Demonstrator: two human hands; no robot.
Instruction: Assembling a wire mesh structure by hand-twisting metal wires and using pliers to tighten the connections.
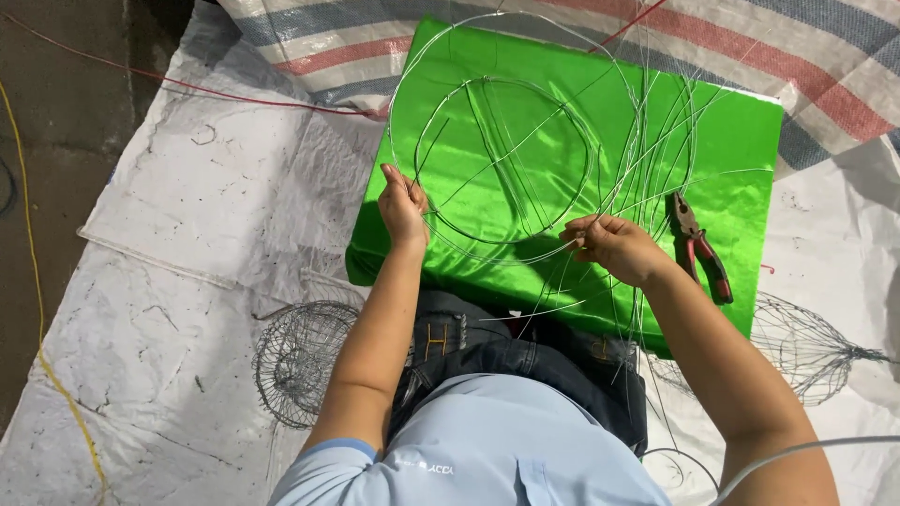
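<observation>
A frame of thin silver wire hoops (506, 159) lies over a shiny green cushion (741, 141) in front of my knees. My left hand (403, 208) pinches the hoop's left side. My right hand (611, 245) grips the wire at the lower right, where several loose strands cross and fan upward. Red-handled pliers (698, 245) rest on the green cushion just right of my right hand.
A finished wire basket (305, 361) lies on the white tarp (187, 234) by my left leg, another wire basket (806, 347) at the right. A striped woven sheet (825, 66) covers the far side. A yellow cord (37, 319) and a red cord (234, 96) run at the left.
</observation>
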